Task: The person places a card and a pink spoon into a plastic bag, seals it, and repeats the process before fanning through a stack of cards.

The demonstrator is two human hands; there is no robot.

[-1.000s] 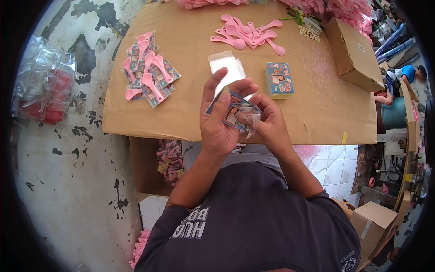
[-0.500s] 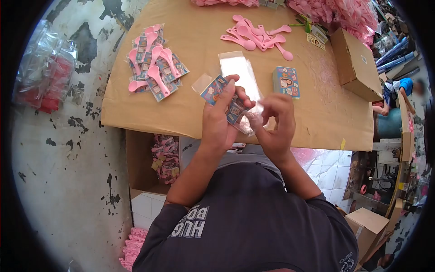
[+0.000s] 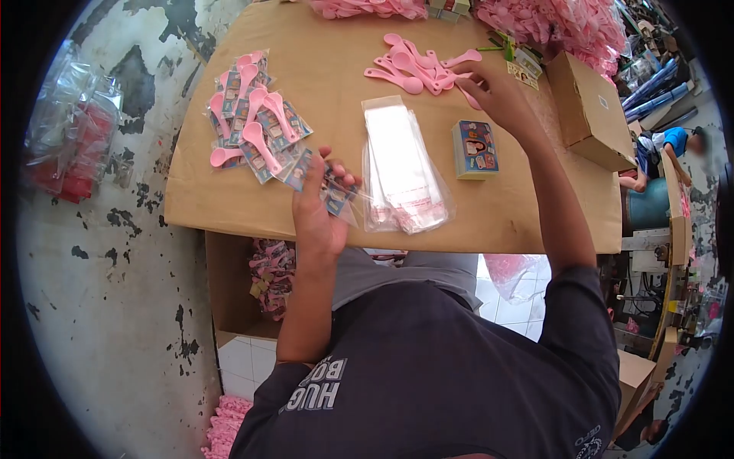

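Observation:
My left hand point(image 3: 319, 206) is closed around a blue printed card in a clear plastic bag point(image 3: 340, 200), just above the table's near edge. Over at the pile of pink spoons point(image 3: 405, 65), my right hand point(image 3: 497, 93) reaches down with its fingers apart, at a spoon on the pile's right end. Whether the fingertips touch that spoon is hard to see. Between my hands lies a stack of clear plastic bags point(image 3: 401, 161). A stack of blue printed cards point(image 3: 475, 149) sits to the right of the bags.
Bagged cards with pink spoons point(image 3: 256, 115) lie heaped on the table's left. A cardboard box point(image 3: 589, 111) stands at the right edge. Large bags of pink spoons point(image 3: 550, 30) lie at the back. Another person point(image 3: 665, 153) is at the far right.
My right hand has left the bagged card and moved up and right to the spoon pile. My left hand, still holding the card in its bag, has shifted left and down.

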